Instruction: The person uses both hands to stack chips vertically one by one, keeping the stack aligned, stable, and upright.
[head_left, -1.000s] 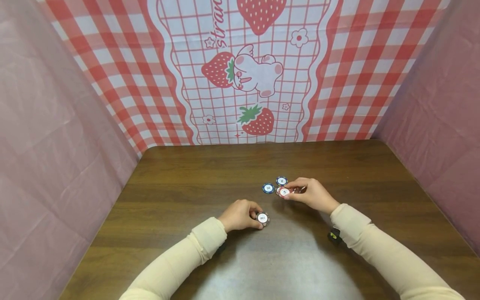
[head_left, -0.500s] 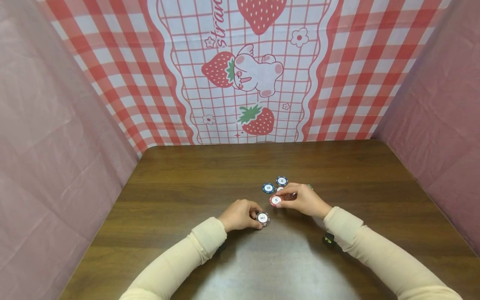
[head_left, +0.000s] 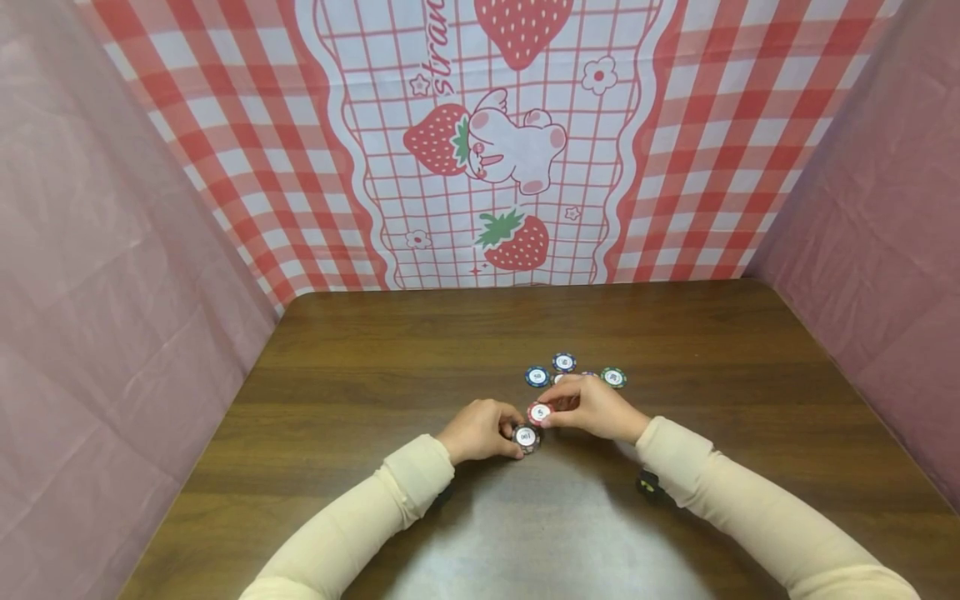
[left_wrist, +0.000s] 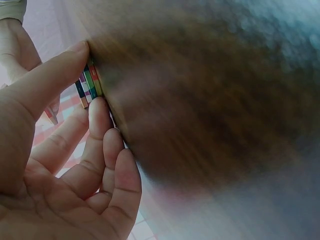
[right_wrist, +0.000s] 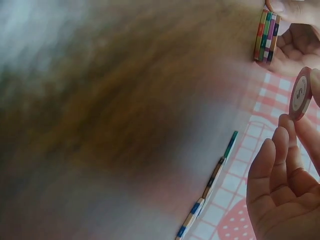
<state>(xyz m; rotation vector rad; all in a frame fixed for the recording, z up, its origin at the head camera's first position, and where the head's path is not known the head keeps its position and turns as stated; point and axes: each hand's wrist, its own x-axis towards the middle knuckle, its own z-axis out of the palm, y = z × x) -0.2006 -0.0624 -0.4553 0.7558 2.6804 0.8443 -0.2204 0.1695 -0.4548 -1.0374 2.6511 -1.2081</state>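
The hands both grip flat round discs: the left hand pinches a short stack of chips, topped by a 100, on the brown wood-grained bench; the right hand holds a red chip marked 5 by its rim, just beside the stack. Striped blocks of colour band the stack's edges. Beyond lie two blue chips, one left and one farther back, and a green-rimmed chip. The right hand partly covers other chips, their markings unreadable; both wrist views blur the bench's surface.
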